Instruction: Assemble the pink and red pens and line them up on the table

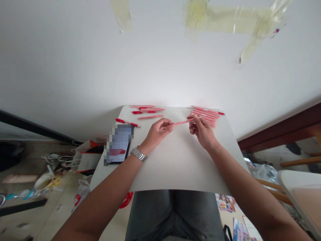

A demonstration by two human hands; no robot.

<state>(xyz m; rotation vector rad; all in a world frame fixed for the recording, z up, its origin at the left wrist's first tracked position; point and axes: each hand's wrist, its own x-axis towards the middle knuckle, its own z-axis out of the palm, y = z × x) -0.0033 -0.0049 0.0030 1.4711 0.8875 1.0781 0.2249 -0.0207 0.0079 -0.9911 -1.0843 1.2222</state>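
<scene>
Above the middle of the white table, a slim pink pen [180, 123] is stretched between my two hands. My left hand [160, 130], with a metal watch on its wrist, pinches the pen's left end. Closed on the right end is my right hand [199, 129], whose fingers cover that tip. Just behind it lies a row of several similar pink pens [207, 115]. Another pink pen [150, 116] rests beyond my left hand. Farther back are a red pen [144, 112] and more pink ones. One red pen [127, 123] lies beside the phone.
A phone [119, 144], partly blurred out, lies at the left of the white table [175, 167]. The wall [160, 67] stands right behind the table. Bags and a cup [45, 180] are on the floor at left, and a white chair [298, 187] is at right.
</scene>
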